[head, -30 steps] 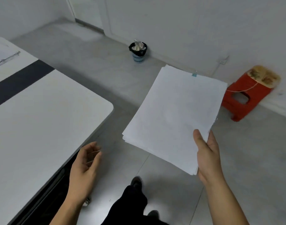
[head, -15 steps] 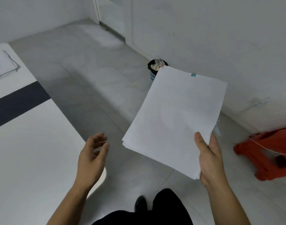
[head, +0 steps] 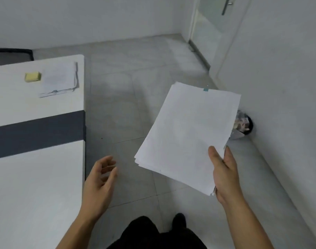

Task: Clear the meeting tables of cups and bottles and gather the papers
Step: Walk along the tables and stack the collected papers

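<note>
My right hand (head: 224, 174) grips a stack of white papers (head: 187, 135) at its near right corner, thumb on top, holding it over the floor. A small teal tab sticks out of the stack's far edge. My left hand (head: 99, 178) hangs free with relaxed fingers, just right of the white meeting table (head: 28, 186). On the table's far part lies another sheaf of papers (head: 59, 79) with a clip at its near edge, and a yellow pad (head: 32, 76) to its left.
A dark band (head: 37, 133) crosses the table. A black waste bin (head: 244, 124) full of rubbish stands by the right wall, partly hidden behind the stack. A glass door (head: 211, 24) is at the far right, a dark chair back (head: 11, 54) behind the table. Grey tiled floor lies between.
The view has swung left: the bin moved from centre to the right wall, the red stool left the frame, and the far papers and yellow pad came into view. Both hands keep their poses.
</note>
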`<act>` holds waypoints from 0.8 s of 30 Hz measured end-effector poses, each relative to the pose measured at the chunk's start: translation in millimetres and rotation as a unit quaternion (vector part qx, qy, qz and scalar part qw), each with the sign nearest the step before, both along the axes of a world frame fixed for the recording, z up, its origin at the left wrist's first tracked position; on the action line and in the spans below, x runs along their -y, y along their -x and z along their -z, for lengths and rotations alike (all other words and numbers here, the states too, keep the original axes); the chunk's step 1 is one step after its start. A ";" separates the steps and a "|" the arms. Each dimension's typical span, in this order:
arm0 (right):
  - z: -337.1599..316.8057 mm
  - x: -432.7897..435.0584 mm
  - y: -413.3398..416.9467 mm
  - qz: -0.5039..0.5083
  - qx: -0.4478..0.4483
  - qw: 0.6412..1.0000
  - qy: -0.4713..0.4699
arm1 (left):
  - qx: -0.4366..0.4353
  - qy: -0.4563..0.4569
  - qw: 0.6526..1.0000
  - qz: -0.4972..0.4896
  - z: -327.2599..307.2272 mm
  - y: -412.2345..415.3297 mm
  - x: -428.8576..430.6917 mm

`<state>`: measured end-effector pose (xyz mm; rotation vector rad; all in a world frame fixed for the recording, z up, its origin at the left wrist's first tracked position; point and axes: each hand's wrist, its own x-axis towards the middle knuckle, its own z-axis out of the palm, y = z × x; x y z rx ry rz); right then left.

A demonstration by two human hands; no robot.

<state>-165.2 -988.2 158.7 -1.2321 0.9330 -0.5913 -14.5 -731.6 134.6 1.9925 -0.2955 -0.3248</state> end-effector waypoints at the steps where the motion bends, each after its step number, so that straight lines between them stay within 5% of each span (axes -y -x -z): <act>1: -8.4 16.6 -28.2 -0.028 0.004 1.000 0.000 | -0.002 0.002 1.000 -0.025 -5.0 -11.5 5.9; 10: 5.2 96.6 -278.1 -0.215 -0.022 0.976 0.023 | -0.044 0.069 0.963 -0.255 29.5 -153.3 57.4; 24: -25.0 155.3 -637.8 -0.290 0.019 0.957 0.010 | -0.025 0.053 0.946 -0.319 -1.6 -495.1 106.0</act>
